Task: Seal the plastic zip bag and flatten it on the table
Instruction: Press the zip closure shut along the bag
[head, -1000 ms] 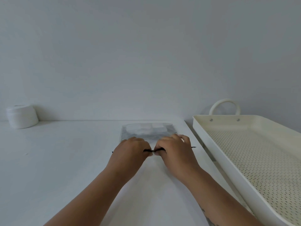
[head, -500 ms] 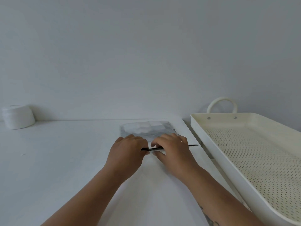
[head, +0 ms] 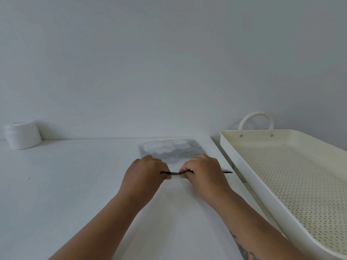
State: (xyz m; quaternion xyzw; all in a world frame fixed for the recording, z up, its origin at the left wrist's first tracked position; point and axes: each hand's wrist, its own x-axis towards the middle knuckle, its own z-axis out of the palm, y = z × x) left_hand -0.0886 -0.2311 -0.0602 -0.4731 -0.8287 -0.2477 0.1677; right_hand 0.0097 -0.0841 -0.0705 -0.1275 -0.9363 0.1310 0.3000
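Observation:
A clear plastic zip bag [head: 170, 150] with pale and grey contents lies flat on the white table [head: 75, 184], towards its right edge. Its dark zip strip [head: 174, 173] runs along the near end, and the strip's right tip pokes out past my right hand. My left hand [head: 145, 174] pinches the strip near its left end. My right hand [head: 203, 172] pinches it right of the middle. A short stretch of strip shows between my two hands, and the rest of the near end is hidden under my fingers.
A cream perforated tray [head: 249, 177] with a loop handle [head: 256, 119] sits just right of the table, close to my right forearm. A white round jar [head: 22, 135] stands at the far left by the wall.
My hands have drawn slightly apart along the zip strip, so a longer stretch of it shows between them. The bag has stayed flat in the same spot.

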